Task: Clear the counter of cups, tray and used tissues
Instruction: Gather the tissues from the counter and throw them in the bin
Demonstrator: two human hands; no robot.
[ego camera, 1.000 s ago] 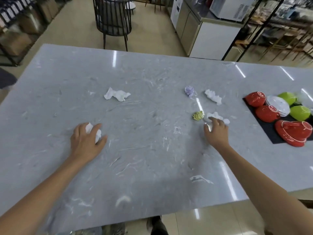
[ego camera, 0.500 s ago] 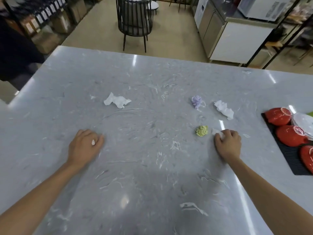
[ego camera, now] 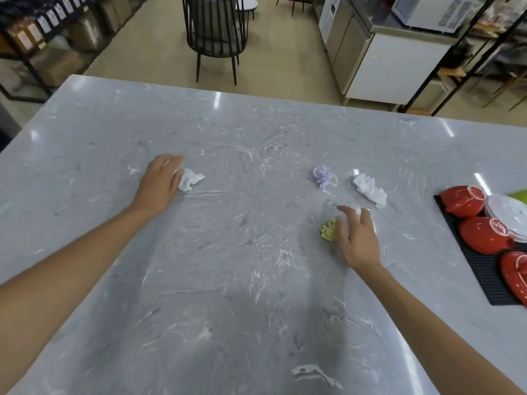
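Note:
On the grey marble counter [ego camera: 228,295], my left hand [ego camera: 158,186] lies at the far left with its fingers curled onto a crumpled white tissue [ego camera: 192,179]. My right hand [ego camera: 356,240] pinches a small white tissue [ego camera: 358,210] between its fingers, and its thumb side touches a yellow-green tissue ball [ego camera: 327,230]. Beyond it lie a purple tissue [ego camera: 322,175] and another white tissue [ego camera: 370,191]. At the right edge a black tray [ego camera: 482,277] carries upturned red cups [ego camera: 462,202], a white cup [ego camera: 506,209] and a green cup [ego camera: 520,195].
A dark chair [ego camera: 216,32] stands on the floor past the counter's far edge. A white and steel cabinet [ego camera: 390,64] is at the back right. Shelves with boxes line the left wall.
My left hand closed on a white tissue near me, then moved forward and right to the far white tissue. My right hand picked up a small white tissue and shifted beside the yellow-green one.

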